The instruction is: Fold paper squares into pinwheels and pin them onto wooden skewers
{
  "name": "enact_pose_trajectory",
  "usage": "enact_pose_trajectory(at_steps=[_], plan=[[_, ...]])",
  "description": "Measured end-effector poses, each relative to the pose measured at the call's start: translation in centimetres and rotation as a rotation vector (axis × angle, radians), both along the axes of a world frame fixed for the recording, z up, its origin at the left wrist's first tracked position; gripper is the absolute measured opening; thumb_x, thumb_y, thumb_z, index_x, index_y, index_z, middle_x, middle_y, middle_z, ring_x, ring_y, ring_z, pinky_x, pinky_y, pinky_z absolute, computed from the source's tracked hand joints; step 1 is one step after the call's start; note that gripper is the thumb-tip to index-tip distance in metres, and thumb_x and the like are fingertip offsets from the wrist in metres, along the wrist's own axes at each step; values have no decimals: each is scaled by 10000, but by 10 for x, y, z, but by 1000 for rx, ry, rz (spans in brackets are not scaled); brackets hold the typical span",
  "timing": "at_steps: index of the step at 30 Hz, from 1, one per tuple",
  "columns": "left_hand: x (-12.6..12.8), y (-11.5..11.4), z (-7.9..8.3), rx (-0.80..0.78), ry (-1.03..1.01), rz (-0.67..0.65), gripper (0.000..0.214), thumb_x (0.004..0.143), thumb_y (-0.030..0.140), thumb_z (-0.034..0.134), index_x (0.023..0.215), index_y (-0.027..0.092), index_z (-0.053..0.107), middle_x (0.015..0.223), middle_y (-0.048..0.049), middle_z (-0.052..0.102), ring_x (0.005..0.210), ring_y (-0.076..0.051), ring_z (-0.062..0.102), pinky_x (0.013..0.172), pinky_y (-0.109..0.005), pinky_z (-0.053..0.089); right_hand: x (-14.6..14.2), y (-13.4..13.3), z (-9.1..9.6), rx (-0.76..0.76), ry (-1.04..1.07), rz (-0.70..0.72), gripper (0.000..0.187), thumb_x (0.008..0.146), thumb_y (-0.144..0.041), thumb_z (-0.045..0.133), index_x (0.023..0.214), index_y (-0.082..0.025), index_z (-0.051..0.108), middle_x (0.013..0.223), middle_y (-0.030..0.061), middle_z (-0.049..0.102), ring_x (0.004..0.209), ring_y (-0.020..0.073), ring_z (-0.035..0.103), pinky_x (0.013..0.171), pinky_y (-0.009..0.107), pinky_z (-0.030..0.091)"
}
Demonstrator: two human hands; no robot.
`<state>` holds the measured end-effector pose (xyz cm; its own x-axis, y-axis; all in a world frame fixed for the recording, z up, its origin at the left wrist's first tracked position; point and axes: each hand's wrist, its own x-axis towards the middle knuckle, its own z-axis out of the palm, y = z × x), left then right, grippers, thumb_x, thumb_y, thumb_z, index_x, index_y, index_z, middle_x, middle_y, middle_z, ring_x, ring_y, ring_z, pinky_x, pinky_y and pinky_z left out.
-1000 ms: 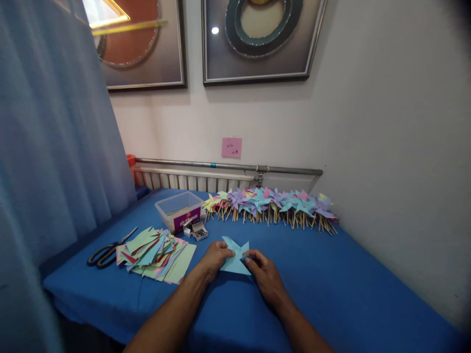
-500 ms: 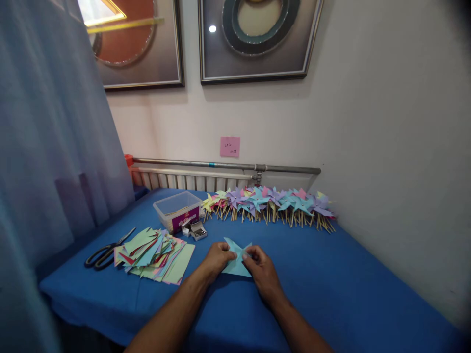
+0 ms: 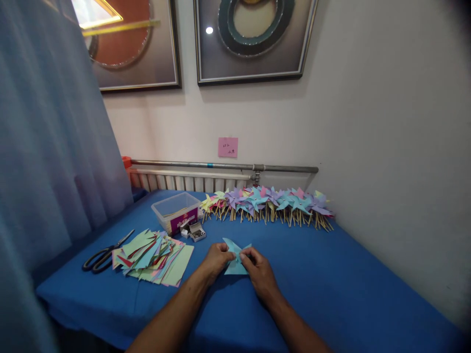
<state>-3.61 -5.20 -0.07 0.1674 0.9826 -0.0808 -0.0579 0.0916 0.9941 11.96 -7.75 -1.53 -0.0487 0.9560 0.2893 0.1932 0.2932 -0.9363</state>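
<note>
Paper of light blue colour is, in the head view, between the two hands, over the near part of the blue cloth. The left hand is clamped on its left side; the right hand pinches its right side. I judge that the step in hand is bending corners towards the middle, and the next move calls for a steady press there, so that no corner springs back. The hands cover much of the centre, so how many corners are bent, I cannot tell. Fingers beneath it are hidden, and both forearms are cut off by the lower edge.
</note>
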Motion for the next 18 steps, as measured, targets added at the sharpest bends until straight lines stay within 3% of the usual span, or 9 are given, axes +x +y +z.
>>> enact_pose_trajectory(at_steps=[11,18], plan=[[3,0,0,19,46,-2,259,561,333,702,573,198,482,446,78,441,420,-68,328,459,-239,213,-4,2,-4,-56,-58,-161,240,824,-435,564,726,-217,576,634,-43,547,607,156,494,581,263,378],[3,1,-2,21,59,-4,265,572,345,702,577,194,484,445,74,451,417,-67,333,461,-237,206,-5,0,-3,-21,-115,-183,229,825,-425,556,718,-223,569,608,-44,547,582,155,493,565,260,363]])
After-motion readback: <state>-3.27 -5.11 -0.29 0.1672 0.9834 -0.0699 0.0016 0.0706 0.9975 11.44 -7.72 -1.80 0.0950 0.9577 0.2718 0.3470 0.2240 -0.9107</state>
